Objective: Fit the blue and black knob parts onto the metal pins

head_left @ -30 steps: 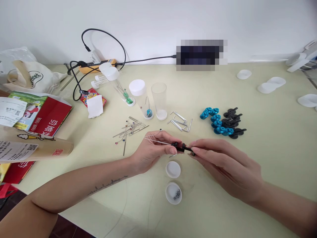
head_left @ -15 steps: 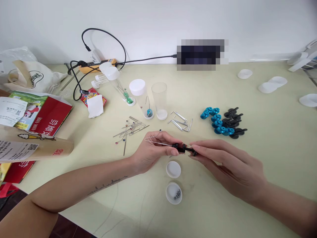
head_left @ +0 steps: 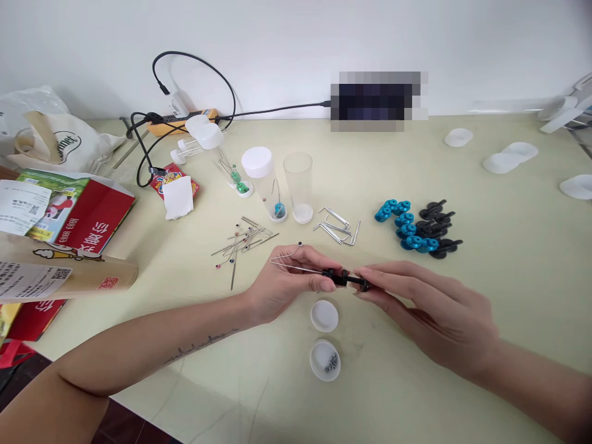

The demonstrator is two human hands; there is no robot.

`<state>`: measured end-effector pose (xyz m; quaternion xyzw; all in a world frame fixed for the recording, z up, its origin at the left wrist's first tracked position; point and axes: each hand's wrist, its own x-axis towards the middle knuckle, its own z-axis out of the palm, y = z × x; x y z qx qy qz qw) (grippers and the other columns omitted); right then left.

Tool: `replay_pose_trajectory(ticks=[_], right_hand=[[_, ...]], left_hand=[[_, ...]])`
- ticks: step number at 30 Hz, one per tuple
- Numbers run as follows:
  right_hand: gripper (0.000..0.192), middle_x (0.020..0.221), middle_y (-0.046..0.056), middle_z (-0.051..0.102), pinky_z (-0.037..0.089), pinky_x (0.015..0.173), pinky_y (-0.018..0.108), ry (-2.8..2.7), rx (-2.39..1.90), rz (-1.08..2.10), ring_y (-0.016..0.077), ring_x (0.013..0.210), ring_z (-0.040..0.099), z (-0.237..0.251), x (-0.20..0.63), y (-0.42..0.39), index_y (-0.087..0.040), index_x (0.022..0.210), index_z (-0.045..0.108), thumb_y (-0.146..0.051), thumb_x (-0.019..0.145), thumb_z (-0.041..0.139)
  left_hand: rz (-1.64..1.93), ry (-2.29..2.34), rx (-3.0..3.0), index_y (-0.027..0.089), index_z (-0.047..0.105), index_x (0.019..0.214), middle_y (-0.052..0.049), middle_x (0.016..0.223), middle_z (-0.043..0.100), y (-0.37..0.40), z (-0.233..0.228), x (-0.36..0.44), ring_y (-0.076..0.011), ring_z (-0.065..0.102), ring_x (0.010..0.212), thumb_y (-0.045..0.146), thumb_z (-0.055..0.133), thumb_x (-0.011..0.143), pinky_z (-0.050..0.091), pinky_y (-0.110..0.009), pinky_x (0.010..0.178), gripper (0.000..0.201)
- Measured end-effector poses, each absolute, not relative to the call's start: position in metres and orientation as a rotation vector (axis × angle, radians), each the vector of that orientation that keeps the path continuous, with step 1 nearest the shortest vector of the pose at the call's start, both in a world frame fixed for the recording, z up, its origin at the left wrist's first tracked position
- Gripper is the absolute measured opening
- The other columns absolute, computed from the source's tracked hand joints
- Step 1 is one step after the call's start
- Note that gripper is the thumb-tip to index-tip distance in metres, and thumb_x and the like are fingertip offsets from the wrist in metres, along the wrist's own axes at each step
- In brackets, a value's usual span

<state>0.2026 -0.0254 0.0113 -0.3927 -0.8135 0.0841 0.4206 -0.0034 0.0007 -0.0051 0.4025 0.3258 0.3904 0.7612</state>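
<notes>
Both hands' grip stays narrow, left hand (head_left: 289, 280) pinching bent wire (head_left: 296, 262), right hand (head_left: 425, 305) at three o'clock pinching small black part (head_left: 345, 277); best kept aligned, steady above the table (head_left: 509, 246).

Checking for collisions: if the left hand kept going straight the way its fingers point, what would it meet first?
Likely the right hand: the left hand points right along the small black part both pinch, fingertips nearly meeting.

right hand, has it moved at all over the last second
Barely: the right hand stays pinched on the small black part just above the white cap.
</notes>
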Motion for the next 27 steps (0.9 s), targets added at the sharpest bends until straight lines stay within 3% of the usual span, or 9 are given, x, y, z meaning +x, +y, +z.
replay_pose_trajectory(ticks=[27], right_hand=[[0.014, 0.08, -0.002, 0.071, 0.053, 0.045, 0.017, -2.044, -1.006, 0.247, 0.0095, 0.056, 0.064, 0.0099, 0.2034, -0.0235, -0.026, 0.093, 0.064, -0.017, 0.083, 0.061]], left_hand=[[0.844, 0.711, 0.942, 0.018, 0.07, 0.082, -0.003, 0.086, 0.069, 0.0005, -0.0051, -0.0037, -0.0171, 0.065, 0.085, 0.011, 0.075, 0.063, 0.051, -0.033, 0.081, 0.021]])
